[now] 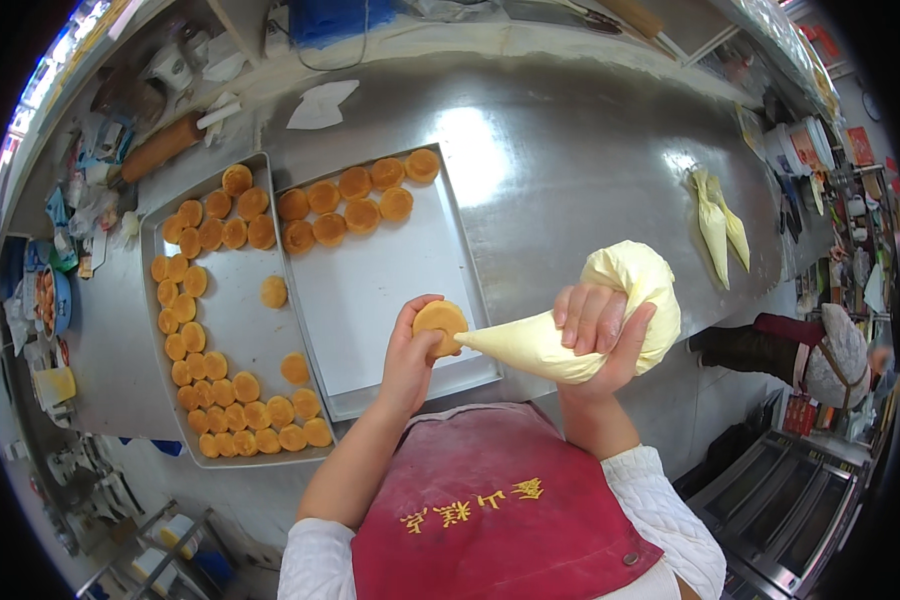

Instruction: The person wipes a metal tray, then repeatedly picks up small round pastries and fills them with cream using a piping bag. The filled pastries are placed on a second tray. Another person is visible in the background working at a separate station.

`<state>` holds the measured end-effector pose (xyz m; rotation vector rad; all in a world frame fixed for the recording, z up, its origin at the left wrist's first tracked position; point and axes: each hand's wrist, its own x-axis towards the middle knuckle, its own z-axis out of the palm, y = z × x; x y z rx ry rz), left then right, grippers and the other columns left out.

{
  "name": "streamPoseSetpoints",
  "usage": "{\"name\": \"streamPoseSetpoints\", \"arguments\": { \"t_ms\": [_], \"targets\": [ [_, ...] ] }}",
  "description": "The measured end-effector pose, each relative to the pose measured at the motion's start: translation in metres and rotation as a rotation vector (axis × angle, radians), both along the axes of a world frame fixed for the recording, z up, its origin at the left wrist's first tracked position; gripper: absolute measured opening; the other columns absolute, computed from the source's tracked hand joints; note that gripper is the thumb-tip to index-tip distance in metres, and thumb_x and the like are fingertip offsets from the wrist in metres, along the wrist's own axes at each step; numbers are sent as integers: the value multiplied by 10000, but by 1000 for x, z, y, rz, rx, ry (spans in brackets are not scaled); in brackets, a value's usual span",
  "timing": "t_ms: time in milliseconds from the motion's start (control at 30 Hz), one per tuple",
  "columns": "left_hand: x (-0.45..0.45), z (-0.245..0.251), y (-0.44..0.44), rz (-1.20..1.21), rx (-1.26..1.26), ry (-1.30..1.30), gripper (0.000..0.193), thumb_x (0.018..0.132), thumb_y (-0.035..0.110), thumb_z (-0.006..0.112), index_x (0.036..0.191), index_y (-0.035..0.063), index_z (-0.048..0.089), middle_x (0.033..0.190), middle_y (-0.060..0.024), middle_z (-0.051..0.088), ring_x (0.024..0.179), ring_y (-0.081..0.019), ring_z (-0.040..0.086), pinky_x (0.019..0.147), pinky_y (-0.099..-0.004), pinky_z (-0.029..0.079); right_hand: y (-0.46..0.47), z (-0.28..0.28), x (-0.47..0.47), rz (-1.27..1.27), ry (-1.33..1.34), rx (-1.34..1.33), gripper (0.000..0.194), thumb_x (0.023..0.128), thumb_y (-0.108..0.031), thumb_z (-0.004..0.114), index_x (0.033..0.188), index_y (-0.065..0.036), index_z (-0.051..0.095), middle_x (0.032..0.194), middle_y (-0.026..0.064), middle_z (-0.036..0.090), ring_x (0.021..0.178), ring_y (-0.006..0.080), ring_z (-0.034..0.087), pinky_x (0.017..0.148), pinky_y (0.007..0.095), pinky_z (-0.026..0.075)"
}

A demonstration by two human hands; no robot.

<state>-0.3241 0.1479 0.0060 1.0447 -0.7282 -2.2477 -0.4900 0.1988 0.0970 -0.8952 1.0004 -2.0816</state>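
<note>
My left hand (412, 356) grips a round golden bun (439, 324), its flat pale side turned up. In my right hand (596, 330) is a full piping bag (529, 345) of pale yellow filling, with its twisted top bulging above the fist. The bag's tip meets the edge of the bun, near my left thumb; whether it pierces the bun cannot be seen. Below my hands lies a paper-lined metal tray (412, 386) with two rows of browned buns (362, 215) at its far end. Left of it, another metal tray (229, 300) holds many more buns (223, 391), mostly along its sides.
Two smaller filled piping bags (712, 225) lie at the right of the steel table (570, 157). A rolling pin (163, 147) rests at the back left, near a blue bowl of eggs (60, 300). Another person (832, 352) stands off to the right, beyond the table.
</note>
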Motion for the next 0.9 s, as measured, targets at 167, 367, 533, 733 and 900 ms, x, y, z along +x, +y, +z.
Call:
{"name": "streamPoseSetpoints", "arguments": {
  "t_ms": [167,367,533,733,900],
  "targets": [
    [-5,26,13,-104,7,65,586,815,95,436,1380,40,293,1284,-126,432,1177,-241,460,967,-405,425,11,-6,-9,-78,-24,36,475,1001,-415,201,594,-189,297,494,-45,318,479,101,343,588,252,347],
    [-15,50,23,-222,-40,132,663,883,199,539,1436,48,204,1349,-130,395,1236,-250,430,1010,-415,398,13,-20,-25,-52,75,-77,396,941,-482,397,771,-123,405,730,25,476,667,127,453,628,283,379],
    [-18,52,20,-92,-122,161,746,843,270,662,1416,44,241,1340,-123,414,1197,-253,475,981,-408,433,0,-1,-10,-183,177,92,432,892,-447,531,1033,-43,470,1093,148,557,967,219,549,811,396,452],
    [-20,45,19,-107,-121,198,743,804,247,709,1389,50,296,1297,-104,450,1176,-239,489,952,-401,459,6,-14,-20,-59,96,52,359,955,-372,450,771,-65,481,715,78,566,701,198,581,704,360,491],
    [-19,44,19,-72,-23,272,683,786,115,721,1351,12,352,1259,-107,473,1180,-210,472,992,-356,412,4,-5,-21,8,142,61,455,955,-458,383,660,-112,384,591,30,470,574,156,501,623,321,452]
  ]
}}
